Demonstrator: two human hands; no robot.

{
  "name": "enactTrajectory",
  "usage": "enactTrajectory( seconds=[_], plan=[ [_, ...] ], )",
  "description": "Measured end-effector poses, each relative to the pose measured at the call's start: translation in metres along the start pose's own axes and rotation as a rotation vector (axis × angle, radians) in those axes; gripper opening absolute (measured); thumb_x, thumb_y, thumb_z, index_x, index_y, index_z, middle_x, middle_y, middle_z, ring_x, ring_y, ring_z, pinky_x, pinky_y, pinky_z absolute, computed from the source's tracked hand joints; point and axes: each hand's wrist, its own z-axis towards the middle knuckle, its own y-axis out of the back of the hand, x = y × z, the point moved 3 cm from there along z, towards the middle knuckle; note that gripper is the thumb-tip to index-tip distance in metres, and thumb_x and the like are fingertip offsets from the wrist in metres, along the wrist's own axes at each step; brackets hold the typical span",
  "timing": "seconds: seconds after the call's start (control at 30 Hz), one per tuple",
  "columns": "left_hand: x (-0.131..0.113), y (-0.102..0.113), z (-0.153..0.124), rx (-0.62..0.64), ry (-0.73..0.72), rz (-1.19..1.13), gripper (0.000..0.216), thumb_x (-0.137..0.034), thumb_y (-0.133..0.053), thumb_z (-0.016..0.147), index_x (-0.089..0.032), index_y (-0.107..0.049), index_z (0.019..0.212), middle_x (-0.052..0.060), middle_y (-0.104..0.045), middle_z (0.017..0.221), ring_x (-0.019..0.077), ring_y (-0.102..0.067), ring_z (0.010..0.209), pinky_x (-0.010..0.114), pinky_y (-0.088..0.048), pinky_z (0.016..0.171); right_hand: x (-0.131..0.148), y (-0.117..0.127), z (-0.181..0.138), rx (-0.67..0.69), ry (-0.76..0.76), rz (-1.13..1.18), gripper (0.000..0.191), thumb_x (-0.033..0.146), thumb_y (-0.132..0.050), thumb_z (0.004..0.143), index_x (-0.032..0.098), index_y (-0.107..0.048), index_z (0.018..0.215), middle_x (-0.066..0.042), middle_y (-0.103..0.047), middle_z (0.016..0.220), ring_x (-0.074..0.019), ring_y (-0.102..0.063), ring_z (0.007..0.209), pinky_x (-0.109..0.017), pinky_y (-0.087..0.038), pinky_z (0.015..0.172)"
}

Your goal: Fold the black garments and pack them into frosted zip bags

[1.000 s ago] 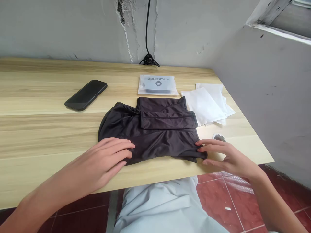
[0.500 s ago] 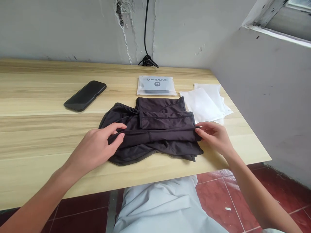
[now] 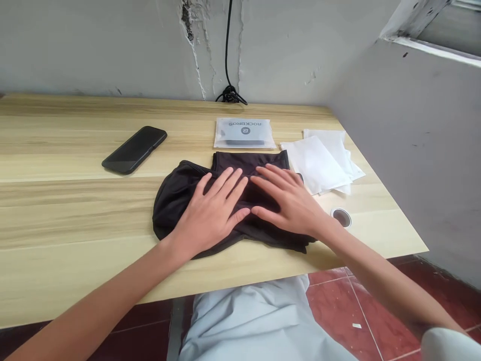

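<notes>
A dark brown folded garment (image 3: 173,195) lies near the front edge of the wooden table (image 3: 75,200). My left hand (image 3: 212,210) rests flat on its middle, fingers spread and pointing away from me. My right hand (image 3: 287,198) lies flat beside it on the garment's right half, fingers stretched out toward the left. Both palms press on the cloth and hold nothing.
A black phone (image 3: 134,149) lies to the left behind the garment. A clear packet with a dark label (image 3: 244,132) sits behind it, white plastic bags (image 3: 323,159) to the right, and a small round hole (image 3: 341,217) in the table. Grey walls stand behind and to the right.
Both hands pinched the garment's near edge, lifted it and folded it away from me; now they have let go and lie flat on top of the fold.
</notes>
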Motion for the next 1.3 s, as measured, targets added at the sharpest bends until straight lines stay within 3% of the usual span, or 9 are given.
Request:
enactTrajectory(
  seconds=[0.1, 0.23, 0.4, 0.5, 0.6, 0.77, 0.9, 1.1, 1.3],
  plan=[
    [0.018, -0.017, 0.001, 0.15, 0.038, -0.052, 0.066, -0.054, -0.039, 0.11, -0.019, -0.038, 0.166, 0.012, -0.033, 0.174, 0.033, -0.027, 0.163, 0.061, -0.02, 0.131, -0.012, -0.025, 0.013, 0.169, 0.022, -0.085, 0.072, 0.064, -0.043, 0.107, 0.025, -0.037, 0.167, -0.01, -0.033, 0.175, -0.0347, -0.028, 0.163, -0.059, -0.024, 0.13],
    [0.056, -0.015, -0.015, 0.202, 0.156, -0.091, 0.069, -0.06, -0.041, 0.107, -0.03, -0.031, 0.169, 0.005, -0.029, 0.177, 0.0306, -0.022, 0.165, 0.06, -0.017, 0.133, -0.023, -0.037, 0.011, 0.189, 0.03, -0.105, 0.073, 0.066, -0.037, 0.108, 0.028, -0.031, 0.169, -0.008, -0.028, 0.176, -0.0326, -0.027, 0.163, -0.056, -0.025, 0.13],
    [0.075, 0.014, -0.046, 0.0, 0.376, -0.145, 0.061, -0.052, -0.05, 0.104, -0.026, -0.046, 0.16, 0.007, -0.041, 0.171, 0.0319, -0.039, 0.157, 0.049, -0.033, 0.129, -0.02, -0.034, 0.01, 0.196, 0.011, -0.087, 0.072, 0.066, -0.036, 0.108, 0.027, -0.033, 0.169, -0.008, -0.03, 0.176, -0.0323, -0.027, 0.163, -0.057, -0.025, 0.131],
    [0.075, 0.036, -0.066, -0.257, 0.679, -0.095, 0.039, -0.044, -0.059, 0.099, -0.021, -0.067, 0.13, 0.01, -0.07, 0.133, 0.0294, -0.067, 0.122, 0.043, -0.053, 0.109, -0.019, -0.033, 0.012, 0.199, 0.003, -0.058, 0.072, 0.066, -0.037, 0.108, 0.026, -0.036, 0.168, -0.008, -0.031, 0.175, -0.0323, -0.028, 0.163, -0.057, -0.026, 0.131],
    [0.076, 0.04, -0.076, -0.193, 0.918, -0.162, 0.021, -0.042, -0.068, 0.09, -0.023, -0.071, 0.099, 0.002, -0.073, 0.088, 0.0202, -0.068, 0.08, 0.034, -0.057, 0.08, -0.02, -0.032, 0.012, 0.196, 0.005, -0.03, 0.071, 0.065, -0.039, 0.108, 0.026, -0.037, 0.167, -0.008, -0.031, 0.175, -0.0328, -0.028, 0.163, -0.058, -0.026, 0.13],
    [0.087, 0.039, -0.075, -0.149, 0.975, -0.223, 0.028, -0.043, -0.073, 0.084, -0.025, -0.07, 0.105, -0.003, -0.07, 0.078, 0.0176, -0.067, 0.073, 0.03, -0.053, 0.075, -0.023, -0.029, 0.011, 0.214, 0.004, 0.001, 0.071, 0.065, -0.038, 0.108, 0.025, -0.037, 0.167, -0.008, -0.03, 0.176, -0.0318, -0.027, 0.164, -0.057, -0.026, 0.131],
    [0.094, 0.038, -0.073, -0.012, 0.966, -0.181, 0.022, -0.045, -0.074, 0.084, -0.025, -0.072, 0.092, -0.002, -0.073, 0.076, 0.0195, -0.069, 0.073, 0.03, -0.05, 0.069, -0.024, -0.028, 0.012, 0.224, 0.003, 0.021, 0.07, 0.065, -0.04, 0.108, 0.026, -0.038, 0.167, -0.008, -0.032, 0.175, -0.0327, -0.026, 0.164, -0.058, -0.026, 0.131],
    [0.082, 0.051, -0.063, -0.259, 0.681, -0.027, 0.022, -0.041, -0.057, 0.098, -0.026, -0.074, 0.096, 0.001, -0.079, 0.111, 0.0214, -0.073, 0.096, 0.033, -0.055, 0.082, -0.025, -0.029, 0.012, 0.215, 0.005, 0.028, 0.069, 0.064, -0.041, 0.108, 0.028, -0.038, 0.166, -0.007, -0.031, 0.176, -0.0328, -0.027, 0.163, -0.058, -0.026, 0.13],
    [0.095, 0.044, -0.063, -0.07, 0.919, -0.11, 0.021, -0.045, -0.068, 0.085, -0.027, -0.076, 0.089, -0.003, -0.076, 0.081, 0.0208, -0.07, 0.075, 0.034, -0.052, 0.078, -0.025, -0.029, 0.012, 0.216, 0.01, 0.025, 0.069, 0.064, -0.041, 0.108, 0.027, -0.04, 0.165, -0.007, -0.031, 0.176, -0.0328, -0.028, 0.163, -0.058, -0.026, 0.13]
  ],
)
